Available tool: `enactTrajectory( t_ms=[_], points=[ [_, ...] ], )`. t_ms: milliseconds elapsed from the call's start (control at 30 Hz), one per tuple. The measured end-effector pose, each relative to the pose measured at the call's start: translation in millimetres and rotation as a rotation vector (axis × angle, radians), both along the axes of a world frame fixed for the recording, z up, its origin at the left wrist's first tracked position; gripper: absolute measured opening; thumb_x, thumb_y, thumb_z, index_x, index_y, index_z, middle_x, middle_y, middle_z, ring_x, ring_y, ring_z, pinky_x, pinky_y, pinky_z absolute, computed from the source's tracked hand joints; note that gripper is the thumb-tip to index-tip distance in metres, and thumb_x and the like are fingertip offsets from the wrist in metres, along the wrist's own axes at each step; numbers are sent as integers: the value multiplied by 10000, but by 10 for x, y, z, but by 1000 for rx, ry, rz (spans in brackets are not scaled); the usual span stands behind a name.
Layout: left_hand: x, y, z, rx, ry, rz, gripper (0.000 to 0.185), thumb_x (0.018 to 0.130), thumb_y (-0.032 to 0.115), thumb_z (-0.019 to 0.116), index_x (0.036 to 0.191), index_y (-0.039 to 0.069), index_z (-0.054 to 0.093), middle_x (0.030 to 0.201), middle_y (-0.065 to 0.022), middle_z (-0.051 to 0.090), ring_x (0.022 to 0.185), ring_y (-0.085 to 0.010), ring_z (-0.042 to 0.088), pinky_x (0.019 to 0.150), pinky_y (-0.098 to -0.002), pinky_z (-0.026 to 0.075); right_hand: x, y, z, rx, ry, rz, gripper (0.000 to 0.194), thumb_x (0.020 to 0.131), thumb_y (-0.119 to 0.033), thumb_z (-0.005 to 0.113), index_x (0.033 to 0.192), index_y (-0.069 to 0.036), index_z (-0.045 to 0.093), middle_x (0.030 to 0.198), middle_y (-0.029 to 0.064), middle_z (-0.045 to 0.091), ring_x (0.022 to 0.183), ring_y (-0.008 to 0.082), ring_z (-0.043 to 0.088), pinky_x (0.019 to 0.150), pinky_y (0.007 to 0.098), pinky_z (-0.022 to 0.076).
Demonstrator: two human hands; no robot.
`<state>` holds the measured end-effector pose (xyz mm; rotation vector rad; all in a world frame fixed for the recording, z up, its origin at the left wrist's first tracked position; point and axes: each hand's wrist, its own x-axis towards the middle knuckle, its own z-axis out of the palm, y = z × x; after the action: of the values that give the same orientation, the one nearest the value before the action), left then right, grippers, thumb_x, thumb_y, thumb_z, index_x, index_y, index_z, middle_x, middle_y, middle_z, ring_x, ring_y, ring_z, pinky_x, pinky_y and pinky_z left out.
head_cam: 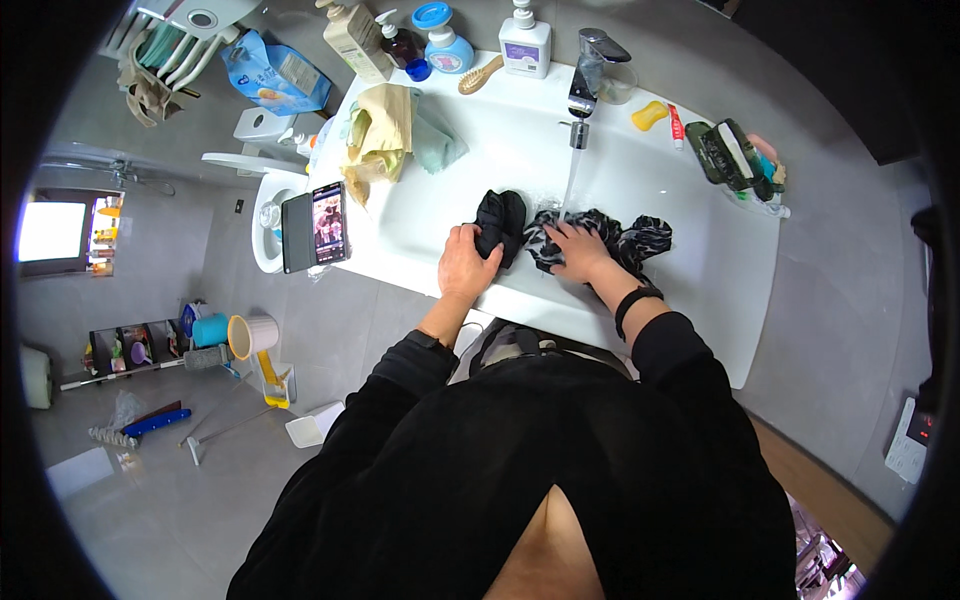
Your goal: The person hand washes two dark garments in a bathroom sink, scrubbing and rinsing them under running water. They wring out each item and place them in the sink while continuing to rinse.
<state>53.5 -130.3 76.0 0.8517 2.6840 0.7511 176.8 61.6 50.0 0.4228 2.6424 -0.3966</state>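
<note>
Black cloth point(501, 221) lies bunched in the white sink basin point(510, 142), gripped between the thumb and fingers of my left hand point(466, 264). To its right is a wet black cloth with a pale pattern point(646, 238). My right hand point(579, 251) rests on this patterned cloth with the fingers spread, pressing it from above. A stream of water runs from the faucet point(592, 56) through its spout end point(579, 135) onto the patterned cloth beside my right fingers. The underside of both cloths is hidden.
Along the back rim stand a white pump bottle point(525, 49), a wooden hairbrush point(480, 75) and a foam dispenser point(448, 52). A yellow sponge point(649, 115) and red tube point(676, 126) lie right of the faucet. A propped phone point(328, 223) and a yellowish cloth point(381, 127) occupy the left rim.
</note>
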Motion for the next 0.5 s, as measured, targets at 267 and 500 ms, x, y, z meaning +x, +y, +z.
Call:
enactTrajectory(
  t_ms=[267, 500],
  points=[
    [-4, -7, 30, -21, -42, 12, 458, 762, 348, 703, 1093, 75, 544, 1097, -124, 537, 1038, -316, 557, 853, -415, 488, -59, 210, 36, -42, -458, -130, 579, 901, -506, 470, 1170, -24, 646, 1193, 165, 641, 1099, 328, 615, 920, 452, 481],
    [-6, -13, 26, -3, -48, 25, 443, 755, 342, 709, 1079, 84, 550, 1089, -114, 534, 1030, -308, 557, 844, -413, 493, 148, 251, 25, -152, -449, -323, 657, 880, -546, 473, 1170, 21, 632, 1209, 215, 621, 1116, 344, 603, 952, 451, 464]
  ],
)
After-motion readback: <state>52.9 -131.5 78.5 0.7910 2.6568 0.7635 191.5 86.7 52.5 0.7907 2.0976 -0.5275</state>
